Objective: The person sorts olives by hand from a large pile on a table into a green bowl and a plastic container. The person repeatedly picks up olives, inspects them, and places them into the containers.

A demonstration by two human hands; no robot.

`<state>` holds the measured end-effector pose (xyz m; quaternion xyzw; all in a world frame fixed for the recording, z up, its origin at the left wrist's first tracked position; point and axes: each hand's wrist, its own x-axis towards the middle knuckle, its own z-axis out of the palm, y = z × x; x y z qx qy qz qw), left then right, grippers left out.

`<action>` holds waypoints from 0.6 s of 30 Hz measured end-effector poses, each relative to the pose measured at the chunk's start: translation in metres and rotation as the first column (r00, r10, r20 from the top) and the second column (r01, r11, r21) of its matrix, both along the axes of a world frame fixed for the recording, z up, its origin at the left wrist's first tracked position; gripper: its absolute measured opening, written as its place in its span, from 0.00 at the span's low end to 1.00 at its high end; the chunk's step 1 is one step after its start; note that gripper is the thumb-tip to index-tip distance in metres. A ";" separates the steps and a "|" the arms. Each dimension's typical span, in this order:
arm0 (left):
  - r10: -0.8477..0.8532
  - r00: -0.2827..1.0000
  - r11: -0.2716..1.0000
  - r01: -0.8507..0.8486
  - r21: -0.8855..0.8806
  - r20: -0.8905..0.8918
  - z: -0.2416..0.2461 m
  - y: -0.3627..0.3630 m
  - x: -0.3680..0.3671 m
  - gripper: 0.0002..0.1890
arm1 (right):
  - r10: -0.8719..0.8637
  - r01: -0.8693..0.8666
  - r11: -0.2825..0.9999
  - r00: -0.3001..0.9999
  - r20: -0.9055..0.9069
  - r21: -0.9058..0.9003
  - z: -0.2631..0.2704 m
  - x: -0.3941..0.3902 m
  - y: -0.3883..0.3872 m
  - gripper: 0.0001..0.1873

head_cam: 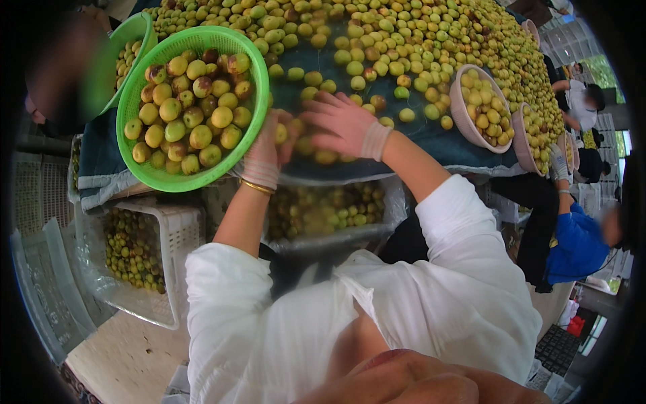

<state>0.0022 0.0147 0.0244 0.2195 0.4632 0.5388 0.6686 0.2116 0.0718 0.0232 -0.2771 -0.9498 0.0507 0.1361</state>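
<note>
Both hands wear thin pale gloves with striped cuffs. My left hand (267,146) is beside the right rim of a bright green plastic basket (260,76), which is filled with green, yellow and brown-red jujube-like fruits (201,136). Its fingers are blurred near a yellow-green fruit (281,134); whether they grip it I cannot tell. To the right, my right hand (335,123) is spread palm down over loose fruits (325,156) at the near edge of a table covered in dark cloth (424,144). More fruits (404,45) are heaped across the far side of the cloth.
Pink baskets (456,103) of fruit line the table's right. A second green basket (146,30) stands at the left near a blurred person. Below the edge are a white plastic crate (184,227) and a plastic-lined container (328,242), both holding fruit. A person in blue (575,252) sits right.
</note>
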 end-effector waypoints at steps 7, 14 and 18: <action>-0.054 0.998 0.998 0.054 0.021 -0.015 -0.002 -0.003 -0.003 0.18 | -0.269 0.255 0.947 0.962 -0.050 -0.193 0.036 0.050 -0.061 0.23; -0.139 0.974 0.971 0.169 0.168 -0.177 0.003 -0.010 0.007 0.23 | -0.399 0.323 0.913 0.838 -0.374 -0.249 0.021 0.095 -0.052 0.13; -0.238 0.927 0.902 0.322 0.289 -0.291 0.018 -0.027 0.012 0.20 | -0.622 0.396 0.782 0.539 -0.568 -0.481 0.001 0.122 -0.025 0.11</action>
